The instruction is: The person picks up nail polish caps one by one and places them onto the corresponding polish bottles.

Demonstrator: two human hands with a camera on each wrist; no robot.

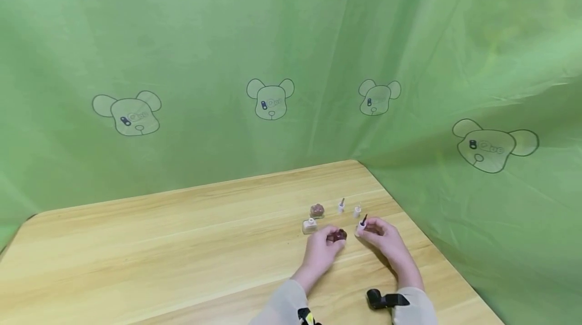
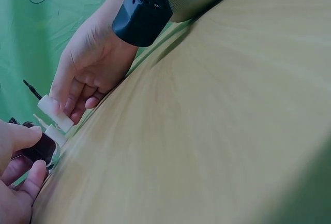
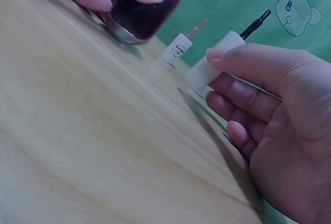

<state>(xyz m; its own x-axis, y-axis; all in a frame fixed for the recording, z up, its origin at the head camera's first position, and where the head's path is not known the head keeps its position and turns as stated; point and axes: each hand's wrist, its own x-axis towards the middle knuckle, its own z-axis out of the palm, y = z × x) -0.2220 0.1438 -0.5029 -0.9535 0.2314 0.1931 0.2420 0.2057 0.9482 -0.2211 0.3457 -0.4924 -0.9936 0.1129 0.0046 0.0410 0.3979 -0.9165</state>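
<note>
My left hand [image 1: 320, 250] grips a dark red nail polish bottle [image 1: 339, 235] by its sides, its open neck showing. In the right wrist view the bottle [image 3: 147, 12] is tilted, low over the table. Just to the right, my right hand [image 1: 387, 240] pinches a white nail polish cap [image 3: 218, 61] between thumb and fingers. The dark brush [image 3: 256, 25] of this cap points up and away from the palm. The cap [image 2: 56, 113] is close to the tabletop in the left wrist view. Bottle and cap are apart.
Two more white caps, one left [image 1: 341, 207] and one right [image 1: 357, 212], stand brush-up behind my hands. A brownish-pink bottle [image 1: 317, 210] and a pale, uncapped bottle [image 1: 309, 226] stand left of them. Green curtains [image 1: 195, 62] border the wooden table [image 1: 159, 249].
</note>
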